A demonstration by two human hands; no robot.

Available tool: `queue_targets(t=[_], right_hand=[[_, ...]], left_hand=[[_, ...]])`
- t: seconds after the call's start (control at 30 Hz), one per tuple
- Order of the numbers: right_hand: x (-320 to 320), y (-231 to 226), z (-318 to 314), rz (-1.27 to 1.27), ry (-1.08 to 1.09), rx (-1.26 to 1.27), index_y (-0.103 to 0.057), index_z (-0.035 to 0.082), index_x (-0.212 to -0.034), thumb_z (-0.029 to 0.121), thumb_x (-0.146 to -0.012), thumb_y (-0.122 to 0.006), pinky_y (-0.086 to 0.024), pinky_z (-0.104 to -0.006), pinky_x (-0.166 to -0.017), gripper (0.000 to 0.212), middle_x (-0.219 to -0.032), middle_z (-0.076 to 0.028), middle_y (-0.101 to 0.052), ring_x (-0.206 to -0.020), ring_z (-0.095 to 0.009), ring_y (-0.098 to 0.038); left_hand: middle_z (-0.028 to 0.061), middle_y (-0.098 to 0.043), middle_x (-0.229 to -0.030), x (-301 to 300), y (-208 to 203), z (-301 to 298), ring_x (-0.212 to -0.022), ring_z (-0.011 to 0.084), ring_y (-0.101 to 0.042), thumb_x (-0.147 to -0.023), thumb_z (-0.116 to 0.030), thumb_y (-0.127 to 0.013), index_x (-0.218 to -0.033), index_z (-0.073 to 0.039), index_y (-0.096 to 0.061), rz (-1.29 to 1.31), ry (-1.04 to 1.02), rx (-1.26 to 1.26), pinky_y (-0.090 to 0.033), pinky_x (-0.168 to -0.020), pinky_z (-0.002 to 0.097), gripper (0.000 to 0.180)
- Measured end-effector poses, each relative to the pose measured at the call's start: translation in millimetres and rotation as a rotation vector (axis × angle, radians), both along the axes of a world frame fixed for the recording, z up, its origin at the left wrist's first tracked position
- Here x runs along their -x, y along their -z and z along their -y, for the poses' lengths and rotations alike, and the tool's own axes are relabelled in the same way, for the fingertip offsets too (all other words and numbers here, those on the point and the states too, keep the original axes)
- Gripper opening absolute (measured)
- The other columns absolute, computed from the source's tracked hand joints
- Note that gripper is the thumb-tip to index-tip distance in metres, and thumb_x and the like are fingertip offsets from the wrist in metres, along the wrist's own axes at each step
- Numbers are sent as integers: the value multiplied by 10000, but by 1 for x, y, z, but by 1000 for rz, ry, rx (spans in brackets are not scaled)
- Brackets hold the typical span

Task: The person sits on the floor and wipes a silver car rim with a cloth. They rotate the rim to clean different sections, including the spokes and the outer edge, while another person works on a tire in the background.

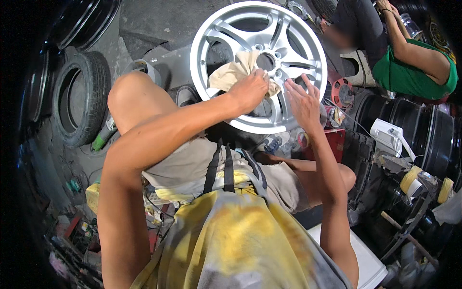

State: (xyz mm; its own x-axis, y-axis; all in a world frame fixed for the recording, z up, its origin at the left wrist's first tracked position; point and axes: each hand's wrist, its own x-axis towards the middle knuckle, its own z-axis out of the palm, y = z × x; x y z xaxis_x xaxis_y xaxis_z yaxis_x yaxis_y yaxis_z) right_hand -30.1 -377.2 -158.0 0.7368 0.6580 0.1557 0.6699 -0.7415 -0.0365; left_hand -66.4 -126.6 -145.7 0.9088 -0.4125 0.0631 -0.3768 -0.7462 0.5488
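A silver alloy wheel rim [211, 103] with several spokes lies face up in front of my knees. On its spokes, next to the centre hole, rests a crumpled beige cloth [226, 77]. My left hand [250, 90] is closed on the cloth's near right part, its fingers bunched against the spokes. My right hand [304, 103] lies at the rim's right side with its fingers stretched and apart, the fingertips over a spoke and gap; nothing is in it. Whether those fingertips press on the metal is hard to tell.
A worn tyre [79, 98] stands at the left, near a tool with a green end [98, 142]. At the upper right sits another person in a green shirt [414, 70]. Dark wheels [414, 115], a white device [387, 137] and a red box [335, 144] stand at the right.
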Motion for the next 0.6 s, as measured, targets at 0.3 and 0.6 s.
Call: queue_targets(t=[0.3, 0.6], right_hand=[[-31, 3, -3, -8, -131, 80, -740, 194, -1223, 246, -953, -617, -333, -501, -1118, 302, -1325, 22, -681, -1435, -281, -421], [3, 24, 3, 13, 72, -113, -729, 154, -1249, 171, -977, -636, -333, -478, -1125, 288, -1349, -8, -671, -1426, -299, -434]], left_hand=[[340, -322, -1549, 9, 38, 18, -1453, 462, -340, -944, -123, -497, -1471, 96, -406, 20, 27, -410, -398, -1119, 541, 579], [329, -393, -1476, 17, 43, 49, -1420, 452, -380, -920, -84, -537, -1466, 94, -391, 87, 5, -143, -375, -1151, 471, 592]])
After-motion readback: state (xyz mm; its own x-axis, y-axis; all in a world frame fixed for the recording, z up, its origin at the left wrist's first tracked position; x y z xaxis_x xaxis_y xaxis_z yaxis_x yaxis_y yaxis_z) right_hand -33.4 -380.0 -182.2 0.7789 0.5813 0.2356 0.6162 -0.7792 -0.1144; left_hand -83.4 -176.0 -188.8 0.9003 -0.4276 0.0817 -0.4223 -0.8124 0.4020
